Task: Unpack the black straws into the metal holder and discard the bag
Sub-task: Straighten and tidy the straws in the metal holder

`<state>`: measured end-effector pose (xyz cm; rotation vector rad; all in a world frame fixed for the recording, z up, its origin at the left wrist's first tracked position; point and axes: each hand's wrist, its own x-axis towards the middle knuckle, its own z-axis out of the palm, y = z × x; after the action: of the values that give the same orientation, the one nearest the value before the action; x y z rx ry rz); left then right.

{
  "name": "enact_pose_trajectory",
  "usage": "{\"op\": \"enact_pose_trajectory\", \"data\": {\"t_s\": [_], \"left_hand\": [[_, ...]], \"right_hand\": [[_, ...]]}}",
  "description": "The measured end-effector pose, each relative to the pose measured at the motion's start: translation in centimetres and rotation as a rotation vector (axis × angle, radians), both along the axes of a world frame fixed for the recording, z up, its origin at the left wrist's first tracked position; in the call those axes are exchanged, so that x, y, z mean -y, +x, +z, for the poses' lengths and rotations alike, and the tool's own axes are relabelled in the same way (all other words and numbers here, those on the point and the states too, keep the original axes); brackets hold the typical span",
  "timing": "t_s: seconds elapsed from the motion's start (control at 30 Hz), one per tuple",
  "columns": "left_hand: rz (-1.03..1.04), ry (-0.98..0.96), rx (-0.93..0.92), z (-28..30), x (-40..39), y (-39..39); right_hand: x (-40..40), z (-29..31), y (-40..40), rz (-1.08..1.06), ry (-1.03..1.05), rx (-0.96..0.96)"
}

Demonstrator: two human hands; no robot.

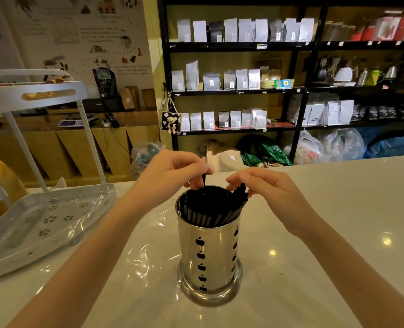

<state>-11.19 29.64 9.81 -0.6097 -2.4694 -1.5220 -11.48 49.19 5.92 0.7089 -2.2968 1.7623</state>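
A shiny metal holder (208, 256) with apple-shaped cut-outs stands on the white counter, in the middle of the view. Many black straws (208, 209) fill it, leaning toward the right rim. My left hand (172, 174) hovers over the back left of the rim and pinches the top of one black straw. My right hand (264, 185) is at the back right of the rim, its fingertips on the tops of several straws that jut over the edge. A clear plastic bag (97, 216) lies flat on the counter to the left of the holder, partly over the tray.
A white two-tier rack with a perforated bottom tray (42, 221) stands at the left on the counter (338, 221). Black shelves (300, 91) of coffee bags and kettles line the back wall. Plastic bags sit on the floor beyond the counter.
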Motion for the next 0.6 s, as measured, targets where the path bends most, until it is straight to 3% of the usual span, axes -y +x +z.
{"op": "enact_pose_trajectory", "data": {"t_s": [0.6], "left_hand": [[-0.048, -0.018, 0.073, -2.0, 1.8, 1.4]], "right_hand": [[0.0, -0.5, -0.5, -0.015, -0.053, -0.007]]}}
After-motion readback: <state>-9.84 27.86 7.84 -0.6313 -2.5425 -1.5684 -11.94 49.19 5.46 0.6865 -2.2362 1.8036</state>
